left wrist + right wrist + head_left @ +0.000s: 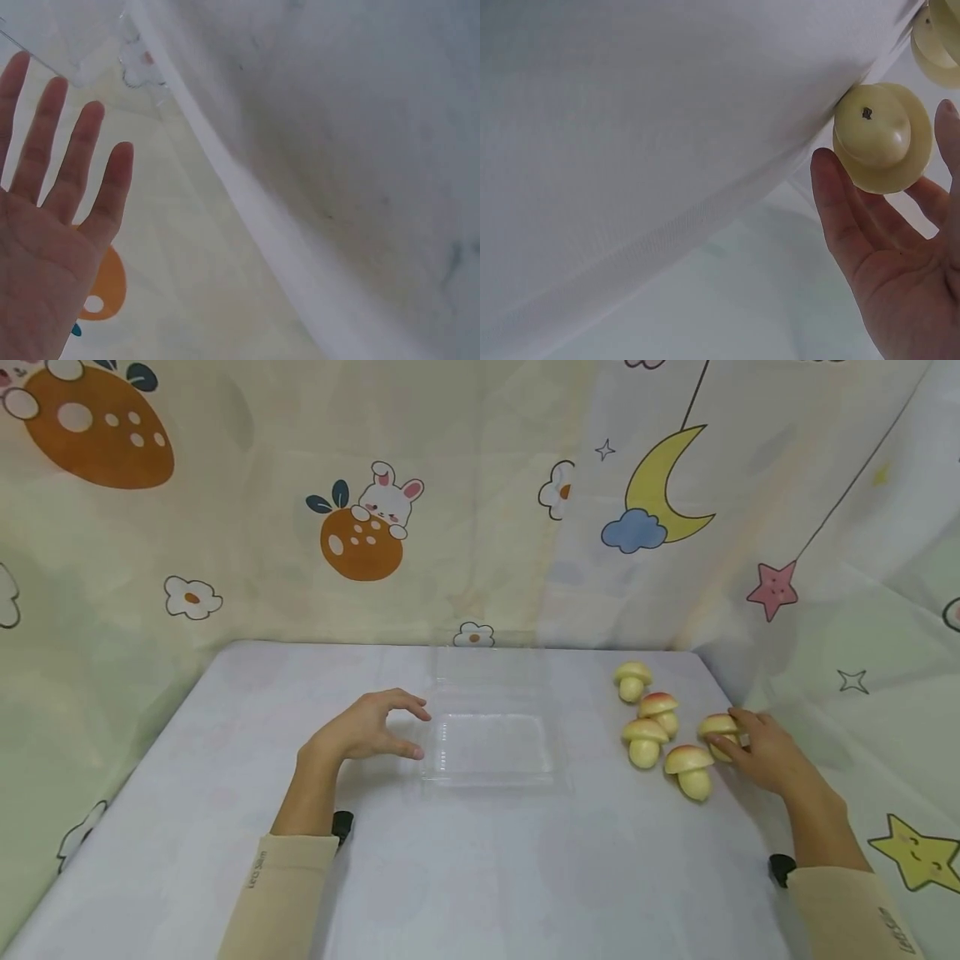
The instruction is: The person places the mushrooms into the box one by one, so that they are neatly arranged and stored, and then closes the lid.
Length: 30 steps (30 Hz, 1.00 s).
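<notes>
A clear plastic clamshell box (487,777) lies open in the middle of the table, its lid (487,672) standing up behind it. My left hand (420,732) hovers at the box's left rim with relaxed fingers and holds nothing. In the left wrist view that hand (52,187) shows straight spread fingers below a corner of the box (67,37). Several toy mushrooms lie at the right. My right hand (726,731) pinches the rightmost mushroom (714,723), which still rests on the table. The right wrist view shows its pale cap (874,127) between the thumb (832,195) and a finger.
Other mushrooms (633,681) (645,742) (690,770) lie just left of my right hand. The table (225,760) has a white cloth, and its right edge is close to the mushrooms. Printed curtains (360,527) hang close behind and beside it.
</notes>
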Motion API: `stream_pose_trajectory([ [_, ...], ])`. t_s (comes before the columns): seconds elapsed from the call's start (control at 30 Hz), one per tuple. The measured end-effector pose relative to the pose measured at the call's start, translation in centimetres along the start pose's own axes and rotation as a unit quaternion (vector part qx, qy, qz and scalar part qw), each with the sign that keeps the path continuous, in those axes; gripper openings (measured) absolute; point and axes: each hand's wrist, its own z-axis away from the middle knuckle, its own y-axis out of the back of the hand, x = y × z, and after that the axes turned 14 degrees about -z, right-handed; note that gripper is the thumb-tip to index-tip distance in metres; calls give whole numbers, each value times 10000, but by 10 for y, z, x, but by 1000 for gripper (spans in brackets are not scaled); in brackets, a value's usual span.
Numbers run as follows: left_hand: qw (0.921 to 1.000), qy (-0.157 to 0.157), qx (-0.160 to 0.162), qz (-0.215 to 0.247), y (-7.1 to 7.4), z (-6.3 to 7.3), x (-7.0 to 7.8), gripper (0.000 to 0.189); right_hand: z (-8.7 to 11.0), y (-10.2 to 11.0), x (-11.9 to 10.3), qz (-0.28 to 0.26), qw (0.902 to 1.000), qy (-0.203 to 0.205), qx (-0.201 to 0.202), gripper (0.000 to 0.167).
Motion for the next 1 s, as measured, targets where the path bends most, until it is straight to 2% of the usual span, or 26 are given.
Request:
stream_pose_trajectory([
  [0.1, 10000, -37, 0, -26, 0, 1, -1, 59, 0, -1, 3, -12, 10000, -8, -3, 74],
  [0.37, 9998, -166, 42, 29, -1, 2, -5, 59, 1, -1, 6, -93, 9996, 125, 238, 54],
  [0.47, 9999, -145, 8, 19, 0, 3, -5, 57, 0, 0, 5, -69, 9998, 19, 164, 55],
  [0.7, 9997, -209, 83, 63, 6, 6, -1, 48, -5, 3, 3, -47, 9998, 171, 108, 54],
  [1.0, 9994, -165, -47, 288, -2, 4, -3, 49, -6, 1, 1, -88, 9998, 161, 22, 55],
])
